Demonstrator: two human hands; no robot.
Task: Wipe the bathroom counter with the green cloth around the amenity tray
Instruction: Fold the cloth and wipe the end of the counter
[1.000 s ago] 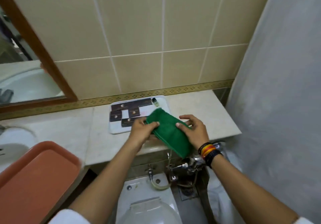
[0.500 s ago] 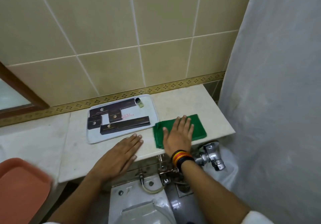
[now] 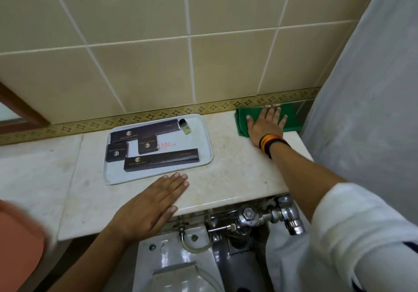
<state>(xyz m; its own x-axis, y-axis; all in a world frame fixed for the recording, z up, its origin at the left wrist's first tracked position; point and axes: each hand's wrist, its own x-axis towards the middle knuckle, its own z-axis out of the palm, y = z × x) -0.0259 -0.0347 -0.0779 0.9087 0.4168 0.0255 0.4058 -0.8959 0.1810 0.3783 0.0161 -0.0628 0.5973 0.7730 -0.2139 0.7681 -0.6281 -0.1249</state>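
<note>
The green cloth (image 3: 291,117) is pressed flat beneath the right hand (image 3: 265,124), fingers spread, at the far right corner of the counter (image 3: 237,171) against the patterned tile border (image 3: 158,116). The left hand (image 3: 151,205) is laid palm down, fingers together, at the front edge, just before the amenity tray (image 3: 203,153). The tray is pale, rectangular and round-cornered, and dark matte boxes (image 3: 160,159) and a small bottle (image 3: 185,127) are held in it. The counter is mottled cream stone.
</note>
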